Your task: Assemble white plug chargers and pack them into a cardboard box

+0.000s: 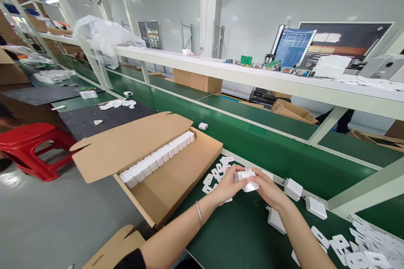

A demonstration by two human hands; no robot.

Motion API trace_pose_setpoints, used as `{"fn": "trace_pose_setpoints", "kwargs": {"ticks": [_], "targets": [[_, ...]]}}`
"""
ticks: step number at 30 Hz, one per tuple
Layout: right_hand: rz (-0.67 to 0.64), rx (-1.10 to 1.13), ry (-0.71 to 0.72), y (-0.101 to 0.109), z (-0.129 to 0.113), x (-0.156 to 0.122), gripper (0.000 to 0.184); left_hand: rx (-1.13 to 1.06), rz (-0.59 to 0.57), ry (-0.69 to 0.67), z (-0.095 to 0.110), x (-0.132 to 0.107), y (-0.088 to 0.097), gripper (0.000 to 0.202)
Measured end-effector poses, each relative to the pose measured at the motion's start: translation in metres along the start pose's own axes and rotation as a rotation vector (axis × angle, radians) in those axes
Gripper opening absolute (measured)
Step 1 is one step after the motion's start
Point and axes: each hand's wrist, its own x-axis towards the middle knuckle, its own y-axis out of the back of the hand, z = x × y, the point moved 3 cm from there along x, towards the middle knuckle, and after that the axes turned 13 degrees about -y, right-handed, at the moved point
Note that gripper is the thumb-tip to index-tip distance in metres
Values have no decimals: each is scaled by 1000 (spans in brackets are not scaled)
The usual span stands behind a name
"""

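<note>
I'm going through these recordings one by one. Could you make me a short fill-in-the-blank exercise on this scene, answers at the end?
1. The left hand and right hand together hold a block coloured ____.
2. Of the two hands, the one nearer the bracelet is the ____.
3. A row of blocks sits in an open box made of ____.
4. The plastic stool is coloured ____.

Missing words: white; left; cardboard; red.

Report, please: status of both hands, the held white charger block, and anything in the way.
Left hand and right hand together holding white charger block. Block above green worktop. Loose white slotted plates near left hand; no obstruction seen.
</note>
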Motion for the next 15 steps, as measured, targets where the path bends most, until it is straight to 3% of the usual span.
{"fn": "trace_pose_setpoints", "kwargs": {"ticks": [3,8,12,15], "targets": [[-118,-9,86,-28,-34,7,43,0,22,-34,31,5,34,42],[-235,-210,246,-88,-80,32,45,120,145,-79,67,3,110,45],[-212,-358,314,-132,-91,63,46,319,266,-65,71,-17,166,39],[-169,-463,329,-159,-85,83,48,511,349,-75,61,-33,194,33]]}}
